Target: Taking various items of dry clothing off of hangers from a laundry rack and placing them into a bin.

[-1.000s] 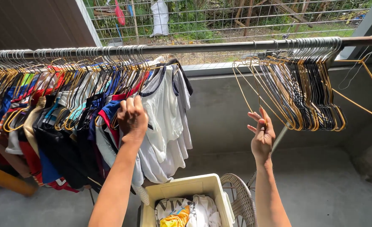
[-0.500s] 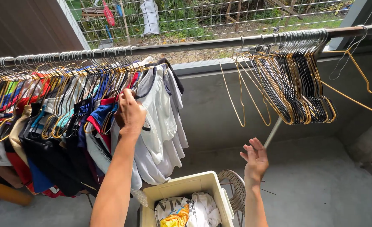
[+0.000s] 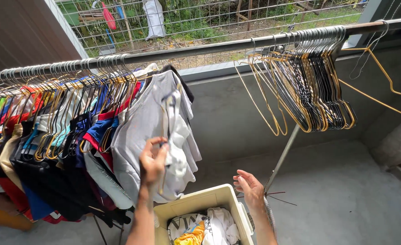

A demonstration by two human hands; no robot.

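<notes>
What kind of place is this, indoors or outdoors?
Probably a covered laundry-drying area at the edge of a house: a long metal rail crowded with hung clothes and empty wire hangers, with a wire fence and greenery just beyond.

Cut off and hidden

The bin (image 3: 198, 204) runs past the bottom edge; the left grip (image 3: 153, 161) blurs over a white garment (image 3: 175, 154); clothes (image 3: 51, 149) overlap, hiding each other.
</notes>
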